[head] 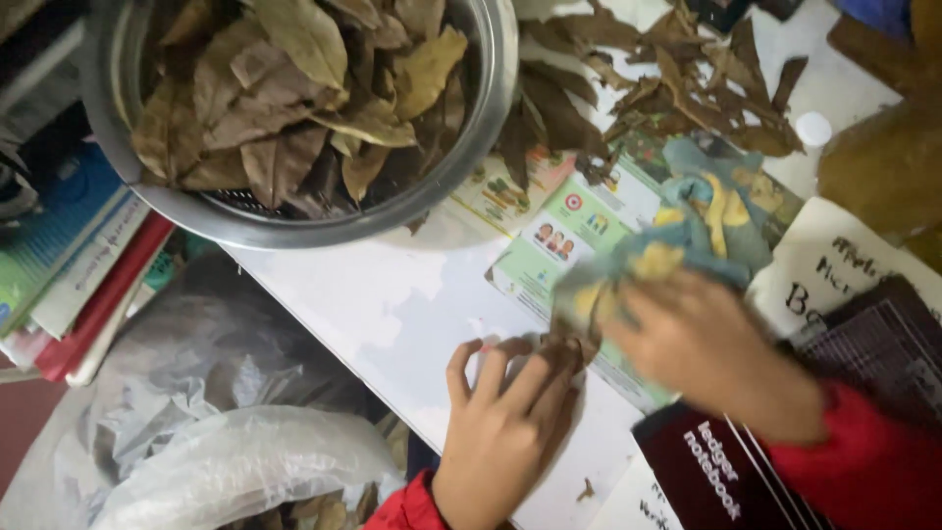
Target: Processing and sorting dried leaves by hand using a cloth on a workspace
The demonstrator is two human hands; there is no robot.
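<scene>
left hand [505,432] flat, fingers spread, pinning leaf [567,350] below bowl [491,118] | right hand [702,339] clutching cloth [677,236] | wipe gently, leaf looks brittle

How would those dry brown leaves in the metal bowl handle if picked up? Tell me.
The dry leaves look curled and papery, so probably very light and brittle, apt to crumble. Heaped loosely in the metal bowl, they would likely shift and spill easily.

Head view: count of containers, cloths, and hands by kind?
Metal colander bowl of dry leaves: 1
Blue-and-yellow cloth: 1
White bottle cap: 1
Dark notebook: 1
Hands: 2, left hand pressing a leaf, right hand on the cloth
Total: 6
</scene>
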